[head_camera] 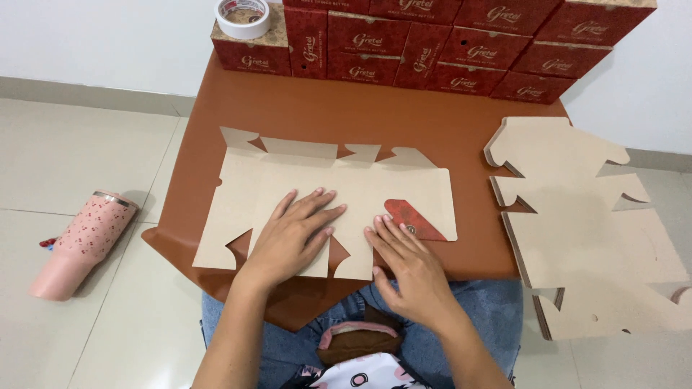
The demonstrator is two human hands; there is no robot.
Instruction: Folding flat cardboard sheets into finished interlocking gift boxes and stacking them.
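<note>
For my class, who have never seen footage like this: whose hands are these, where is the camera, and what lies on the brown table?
The single picture comes from a camera worn on a person's head, looking down at their own bare hands. The left hand and right hand both press flat on an unfolded beige cardboard box blank lying on the brown table. Neither hand grips anything. A stack of similar flat blanks sits to the right, red finished boxes line the far edge, one bearing a white tape roll. A pink tumbler lies on the floor.
</note>
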